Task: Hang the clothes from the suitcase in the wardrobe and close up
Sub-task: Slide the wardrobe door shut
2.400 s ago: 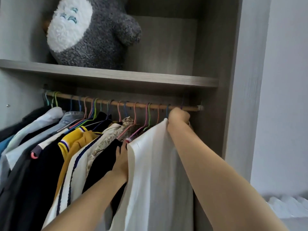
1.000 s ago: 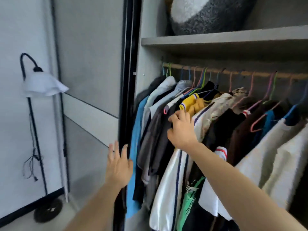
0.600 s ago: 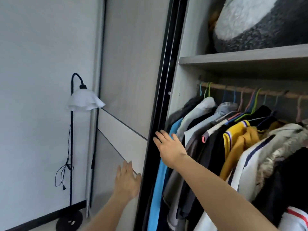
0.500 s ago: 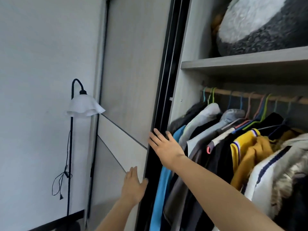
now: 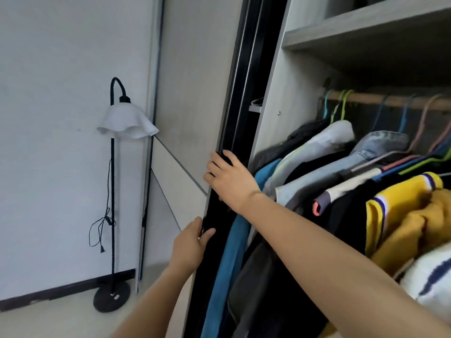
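Left hand [image 5: 191, 245]: lower, thumb and fingers pinching the door's black edge. Right hand [image 5: 229, 178]: higher, fingers curled round the same edge. Tall grey wood-grain sliding wardrobe door with black metal edge [image 5: 195, 93]: at the opening's left side, not yet drawn across; probably heavy, rigid and track-guided, best pulled level by that edge. Hung clothes on coloured hangers [image 5: 341, 167]: soft, just beside the door's path, could snag. Black floor lamp with white shade [image 5: 127, 123]: against the far wall.

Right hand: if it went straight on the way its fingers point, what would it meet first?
The black sliding door edge. The right hand points up and left at it, and its fingers already seem curled round it in a grip. Nothing lies between, though depth is hard to judge.
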